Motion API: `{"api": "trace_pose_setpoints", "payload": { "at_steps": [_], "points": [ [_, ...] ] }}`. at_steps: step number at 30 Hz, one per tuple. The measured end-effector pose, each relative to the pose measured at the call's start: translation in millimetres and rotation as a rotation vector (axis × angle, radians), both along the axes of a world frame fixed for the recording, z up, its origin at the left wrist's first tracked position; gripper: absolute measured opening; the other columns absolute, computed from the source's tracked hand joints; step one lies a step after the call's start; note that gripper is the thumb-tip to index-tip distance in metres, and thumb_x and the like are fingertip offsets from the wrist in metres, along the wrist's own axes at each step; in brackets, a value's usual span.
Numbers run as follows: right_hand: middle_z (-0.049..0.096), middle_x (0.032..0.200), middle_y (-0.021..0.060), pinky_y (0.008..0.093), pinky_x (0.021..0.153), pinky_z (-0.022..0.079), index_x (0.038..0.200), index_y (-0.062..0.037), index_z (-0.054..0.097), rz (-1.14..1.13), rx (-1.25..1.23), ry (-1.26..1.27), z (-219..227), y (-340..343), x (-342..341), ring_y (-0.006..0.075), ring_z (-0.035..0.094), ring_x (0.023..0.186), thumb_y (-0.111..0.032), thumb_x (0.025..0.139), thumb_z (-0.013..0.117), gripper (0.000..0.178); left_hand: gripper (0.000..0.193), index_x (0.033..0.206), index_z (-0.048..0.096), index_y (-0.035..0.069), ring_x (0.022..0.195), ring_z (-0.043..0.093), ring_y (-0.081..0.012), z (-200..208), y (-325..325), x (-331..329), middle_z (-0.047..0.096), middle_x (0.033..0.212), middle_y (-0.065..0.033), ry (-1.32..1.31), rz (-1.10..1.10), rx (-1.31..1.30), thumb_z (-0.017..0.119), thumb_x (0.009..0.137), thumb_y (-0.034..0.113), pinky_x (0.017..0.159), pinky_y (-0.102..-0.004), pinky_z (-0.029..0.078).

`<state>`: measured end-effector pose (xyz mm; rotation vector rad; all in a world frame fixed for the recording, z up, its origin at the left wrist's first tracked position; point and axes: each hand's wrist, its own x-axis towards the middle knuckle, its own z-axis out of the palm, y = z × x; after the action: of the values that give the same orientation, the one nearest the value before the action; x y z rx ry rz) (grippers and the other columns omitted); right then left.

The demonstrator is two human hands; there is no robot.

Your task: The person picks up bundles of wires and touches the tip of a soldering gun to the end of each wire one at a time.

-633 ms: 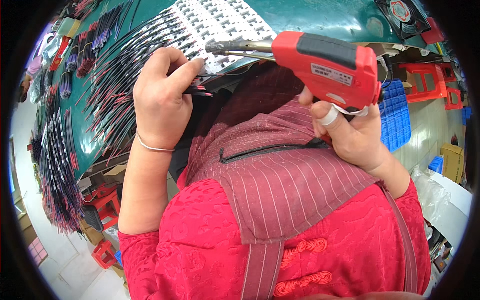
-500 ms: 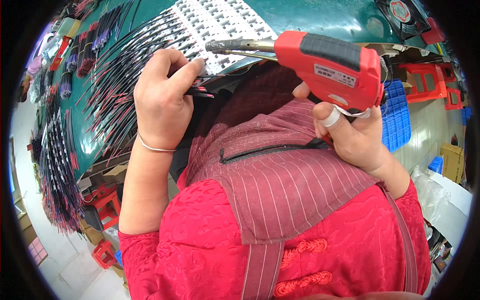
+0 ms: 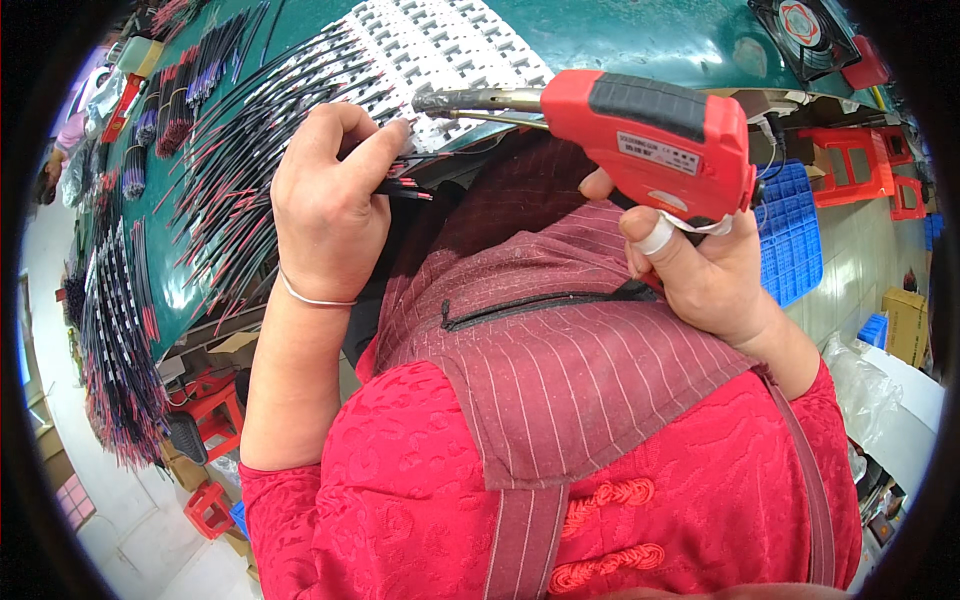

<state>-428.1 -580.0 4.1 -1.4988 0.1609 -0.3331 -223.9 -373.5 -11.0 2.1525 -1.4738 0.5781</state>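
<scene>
My right hand point(image 3: 705, 275) is closed round a red and black soldering gun point(image 3: 650, 150), with white tape on its thumb. The gun's metal barrel points left, and its tip hovers close to the fingers of my left hand point(image 3: 335, 205). That hand is pinched at the near edge of a white slotted board point(image 3: 430, 50). Short black wires with red ends point(image 3: 405, 188) stick out from under its palm; its fingertips are partly hidden. Many black and red wires point(image 3: 240, 185) fan out leftward from the board over the green table.
Bundled wires point(image 3: 175, 95) lie at the table's far left, and a thick bunch point(image 3: 115, 340) hangs over its left edge. A black fan point(image 3: 808, 35) stands at the far right. Below are a blue crate point(image 3: 790, 235), red stools point(image 3: 850, 165) and a cardboard box point(image 3: 903, 325).
The soldering gun has dropped slightly and shifted a little left, with my right hand following. My left hand has moved slightly right, still pinching the wires.
</scene>
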Motion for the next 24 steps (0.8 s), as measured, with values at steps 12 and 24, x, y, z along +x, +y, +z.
{"api": "trace_pose_setpoints", "payload": {
  "at_steps": [12, 24],
  "points": [
    [0.071, 0.102, 0.0077, 0.0254, 0.075, 0.055, 0.116, -0.0003, 0.063, -0.007, -0.051, 0.032, -4.8, -3.7, -3.4, 0.0114, 0.067, 0.089, -0.001, 0.09, 0.07, 0.026, 0.043, 0.098, 0.073, 0.004, 0.077, 0.062, -0.0253, -0.6, -0.1, -0.7, 0.058, 0.086, -0.0099, -0.021, -0.005, 0.012, 0.062, 0.06, -0.014, 0.066, -0.0336, 0.05],
    [0.071, 0.107, 0.0081, 0.0245, 0.075, 0.054, 0.119, -0.0007, 0.063, -0.029, 0.028, 0.034, 2.4, -1.7, -5.1, 0.0102, 0.066, 0.088, -0.001, 0.092, 0.068, 0.027, 0.043, 0.097, 0.073, 0.005, 0.077, 0.061, -0.0259, 0.1, -0.5, -1.2, 0.058, 0.086, -0.0097, -0.019, -0.003, 0.01, 0.062, 0.06, -0.014, 0.067, -0.0344, 0.05]
  ]
}}
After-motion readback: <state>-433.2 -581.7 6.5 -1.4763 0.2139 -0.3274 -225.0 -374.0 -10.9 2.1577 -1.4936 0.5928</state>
